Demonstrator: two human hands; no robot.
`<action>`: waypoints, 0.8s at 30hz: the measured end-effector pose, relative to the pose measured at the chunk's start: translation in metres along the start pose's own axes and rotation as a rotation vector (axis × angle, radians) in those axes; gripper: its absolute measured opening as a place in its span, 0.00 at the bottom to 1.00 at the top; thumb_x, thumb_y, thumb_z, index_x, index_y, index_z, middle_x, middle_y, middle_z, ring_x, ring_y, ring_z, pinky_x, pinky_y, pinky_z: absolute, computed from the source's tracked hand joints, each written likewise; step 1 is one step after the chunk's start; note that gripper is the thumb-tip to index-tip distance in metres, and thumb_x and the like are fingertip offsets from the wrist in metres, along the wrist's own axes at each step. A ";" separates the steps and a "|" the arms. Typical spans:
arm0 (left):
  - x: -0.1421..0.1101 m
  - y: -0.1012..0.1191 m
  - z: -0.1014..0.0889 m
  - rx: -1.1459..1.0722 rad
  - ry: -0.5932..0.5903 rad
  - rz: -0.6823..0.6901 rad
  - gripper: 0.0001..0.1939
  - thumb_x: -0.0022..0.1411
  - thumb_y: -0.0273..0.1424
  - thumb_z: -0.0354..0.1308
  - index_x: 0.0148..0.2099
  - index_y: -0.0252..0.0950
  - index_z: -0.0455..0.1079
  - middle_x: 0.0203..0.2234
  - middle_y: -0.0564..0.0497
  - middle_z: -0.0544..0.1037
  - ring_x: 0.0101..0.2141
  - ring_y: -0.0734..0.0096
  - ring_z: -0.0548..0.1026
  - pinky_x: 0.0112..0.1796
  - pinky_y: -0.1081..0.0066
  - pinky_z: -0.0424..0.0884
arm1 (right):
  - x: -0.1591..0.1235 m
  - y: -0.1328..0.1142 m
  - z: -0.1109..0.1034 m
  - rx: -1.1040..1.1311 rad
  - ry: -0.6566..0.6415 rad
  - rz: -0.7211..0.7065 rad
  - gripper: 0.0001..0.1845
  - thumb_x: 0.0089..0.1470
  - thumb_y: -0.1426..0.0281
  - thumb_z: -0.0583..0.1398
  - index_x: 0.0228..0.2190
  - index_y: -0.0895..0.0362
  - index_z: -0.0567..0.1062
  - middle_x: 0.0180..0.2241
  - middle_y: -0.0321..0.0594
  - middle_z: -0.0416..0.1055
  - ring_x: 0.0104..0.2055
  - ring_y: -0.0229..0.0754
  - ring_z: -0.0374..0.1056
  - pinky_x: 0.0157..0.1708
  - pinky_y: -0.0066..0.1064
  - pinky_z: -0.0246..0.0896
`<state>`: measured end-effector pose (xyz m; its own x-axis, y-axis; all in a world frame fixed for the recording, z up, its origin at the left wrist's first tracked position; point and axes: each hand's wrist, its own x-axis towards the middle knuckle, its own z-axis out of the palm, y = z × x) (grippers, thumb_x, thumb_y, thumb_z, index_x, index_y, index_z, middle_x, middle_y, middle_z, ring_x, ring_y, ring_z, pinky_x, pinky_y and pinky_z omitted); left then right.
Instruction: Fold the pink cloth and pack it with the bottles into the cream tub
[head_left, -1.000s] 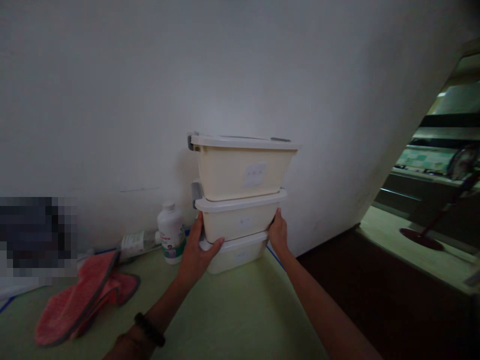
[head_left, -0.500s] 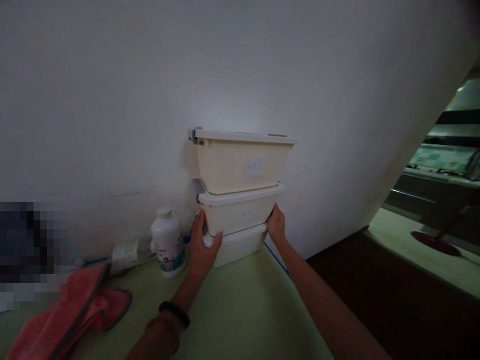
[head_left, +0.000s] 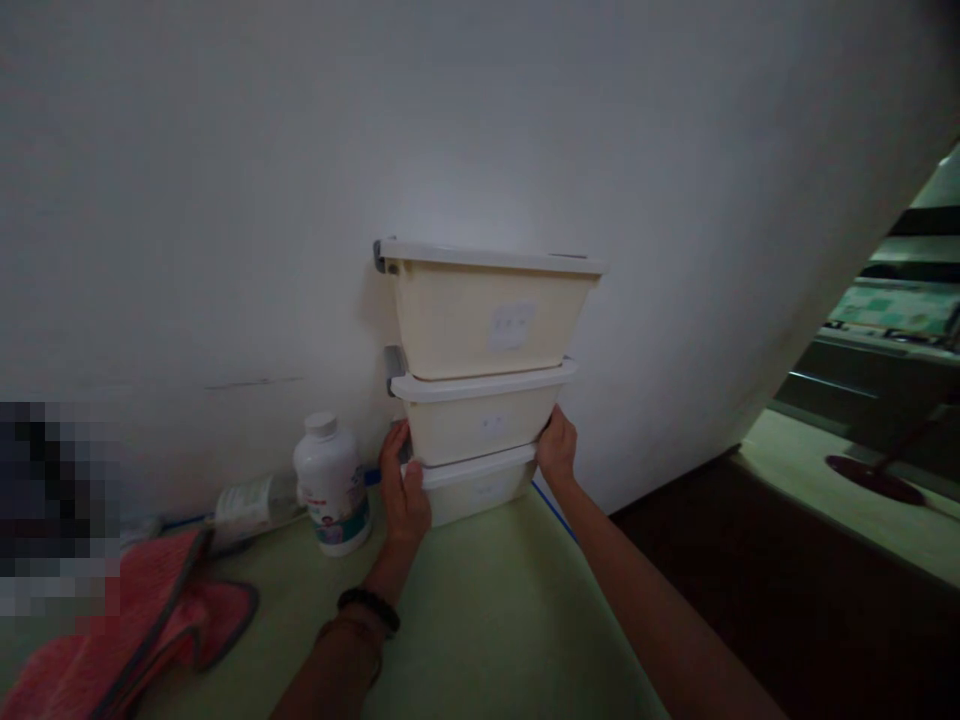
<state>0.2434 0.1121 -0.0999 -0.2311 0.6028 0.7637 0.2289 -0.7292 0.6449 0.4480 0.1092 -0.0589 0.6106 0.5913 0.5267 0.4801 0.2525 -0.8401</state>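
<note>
Three cream lidded storage boxes stand stacked against the wall: a large top box (head_left: 457,325), a middle box (head_left: 454,428) and a bottom box (head_left: 476,490). My left hand (head_left: 405,490) grips the left end of the bottom box at lid height, thumb at the front corner and fingers up along the side. At the right end, my right hand (head_left: 556,450) curls round the edge where the bottom and middle boxes meet; some of its fingertips are hidden. Grey latches show on the left ends of the upper two boxes, and pale labels on the fronts.
Left of the stack stands a white plastic bottle (head_left: 332,485) with a screw cap. A clear labelled bottle (head_left: 247,510) lies behind a pink cloth (head_left: 150,610). The pale green tabletop (head_left: 487,610) ends at right above a dark floor (head_left: 720,570).
My left hand has shifted slightly, its thumb drawing back left toward the box's corner. The stack appears a little higher and larger in view. My right hand keeps its hold.
</note>
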 end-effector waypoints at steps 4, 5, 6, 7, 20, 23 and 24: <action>0.003 0.002 -0.003 -0.014 -0.021 -0.056 0.24 0.63 0.41 0.39 0.56 0.36 0.59 0.54 0.43 0.65 0.56 0.60 0.59 0.55 0.58 0.53 | -0.011 -0.005 -0.006 0.005 0.000 -0.011 0.23 0.53 0.59 0.43 0.32 0.56 0.73 0.35 0.47 0.74 0.44 0.49 0.65 0.43 0.39 0.55; 0.004 0.003 -0.004 -0.017 -0.032 -0.073 0.24 0.63 0.41 0.39 0.56 0.36 0.59 0.54 0.43 0.65 0.56 0.59 0.58 0.56 0.57 0.53 | -0.013 -0.006 -0.007 0.010 -0.002 -0.015 0.23 0.53 0.59 0.44 0.33 0.56 0.73 0.36 0.48 0.74 0.44 0.49 0.65 0.43 0.39 0.55; 0.004 0.004 -0.006 -0.018 -0.045 -0.090 0.24 0.63 0.42 0.40 0.56 0.36 0.60 0.55 0.43 0.64 0.57 0.59 0.58 0.56 0.56 0.52 | -0.015 -0.007 -0.008 0.017 -0.006 -0.017 0.23 0.53 0.58 0.44 0.33 0.56 0.73 0.36 0.49 0.73 0.45 0.50 0.65 0.44 0.39 0.55; 0.005 0.005 -0.008 -0.019 -0.061 -0.109 0.24 0.63 0.42 0.40 0.56 0.36 0.60 0.55 0.43 0.63 0.57 0.59 0.58 0.57 0.56 0.50 | -0.016 -0.009 -0.008 0.025 -0.011 -0.018 0.22 0.53 0.58 0.45 0.33 0.56 0.73 0.37 0.49 0.73 0.45 0.50 0.65 0.44 0.39 0.55; 0.055 0.082 -0.025 -0.089 -0.060 -0.132 0.33 0.61 0.38 0.49 0.64 0.41 0.40 0.63 0.43 0.46 0.61 0.61 0.47 0.58 0.56 0.47 | -0.015 -0.052 -0.037 0.171 0.012 0.010 0.32 0.56 0.53 0.42 0.55 0.60 0.58 0.57 0.52 0.57 0.57 0.44 0.54 0.54 0.39 0.48; 0.083 0.098 -0.020 0.020 -0.117 -0.063 0.35 0.58 0.40 0.52 0.63 0.36 0.43 0.62 0.40 0.47 0.61 0.57 0.47 0.58 0.55 0.45 | -0.002 -0.083 -0.040 0.158 0.000 -0.093 0.33 0.54 0.52 0.46 0.54 0.60 0.59 0.57 0.52 0.56 0.58 0.45 0.53 0.55 0.39 0.46; 0.090 0.101 -0.018 0.062 -0.148 -0.056 0.35 0.57 0.41 0.52 0.63 0.34 0.45 0.61 0.38 0.48 0.61 0.55 0.46 0.58 0.54 0.44 | 0.003 -0.091 -0.039 0.138 -0.011 -0.143 0.34 0.53 0.51 0.47 0.54 0.61 0.59 0.56 0.53 0.56 0.57 0.46 0.53 0.55 0.40 0.46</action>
<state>0.2282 0.0869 0.0333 -0.1044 0.6861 0.7200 0.2786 -0.6748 0.6834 0.4306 0.0577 0.0245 0.5346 0.5502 0.6414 0.4703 0.4369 -0.7668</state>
